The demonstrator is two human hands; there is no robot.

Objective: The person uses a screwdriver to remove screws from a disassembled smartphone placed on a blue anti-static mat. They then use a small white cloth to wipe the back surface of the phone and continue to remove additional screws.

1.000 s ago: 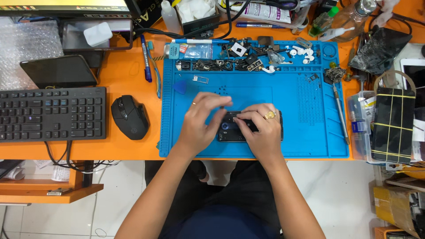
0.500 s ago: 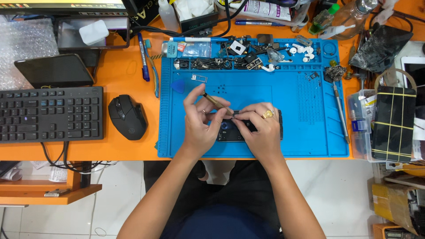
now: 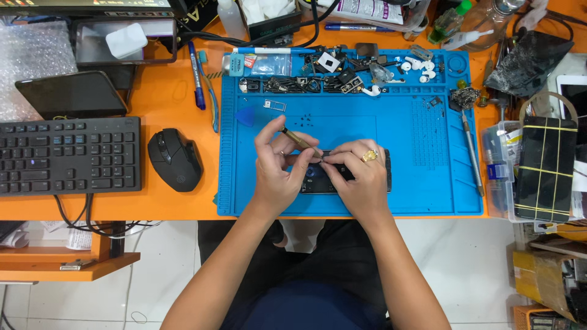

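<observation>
Hands meet over a dark phone (image 3: 318, 180) lying on the blue work mat (image 3: 416, 183). Left hand (image 3: 278, 171) pinches a slim brass-coloured tool (image 3: 298, 140); right hand (image 3: 361, 177) presses the phone, fingertips apparently gripping a tiny, indistinct part.

light: bright and even, coming from overhead, colours really pop on the orange desk (image 3: 165, 104)
shadows: soft, short ones under the hands and the mouse (image 3: 174, 159)
glare: a bit on the bubble wrap (image 3: 33, 55)
sharpness: crisp mid-frame, tiny parts too small to make out
edges: slight wide-angle bending
</observation>
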